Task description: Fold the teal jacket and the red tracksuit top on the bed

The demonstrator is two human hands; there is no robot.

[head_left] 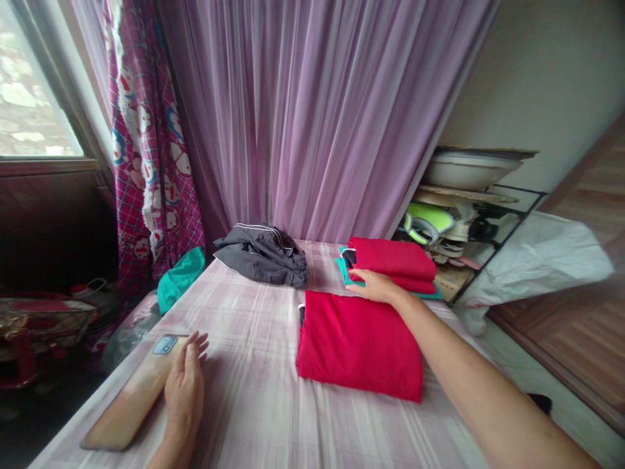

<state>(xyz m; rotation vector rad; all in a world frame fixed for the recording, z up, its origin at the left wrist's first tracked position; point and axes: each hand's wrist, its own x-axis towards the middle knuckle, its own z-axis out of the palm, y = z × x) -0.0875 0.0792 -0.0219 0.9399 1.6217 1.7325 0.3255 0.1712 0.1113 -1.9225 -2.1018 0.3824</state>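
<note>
My right hand (375, 285) reaches forward, fingers stretched flat, touching the near edge of a folded stack of red and teal clothes (395, 260) at the back right of the bed. A larger folded red garment (360, 342) lies just below that arm. My left hand (185, 384) rests open on the checked bedsheet (254, 384), its fingers against a phone (134, 391) lying face down near the bed's left edge. It holds nothing.
A crumpled dark grey jacket (263, 255) sits at the back middle. A teal cloth (180, 277) hangs off the left side. Purple netting (317, 117) hangs behind. A shelf (463, 215) with a basin and shoes stands right, beside a white bag (532, 260).
</note>
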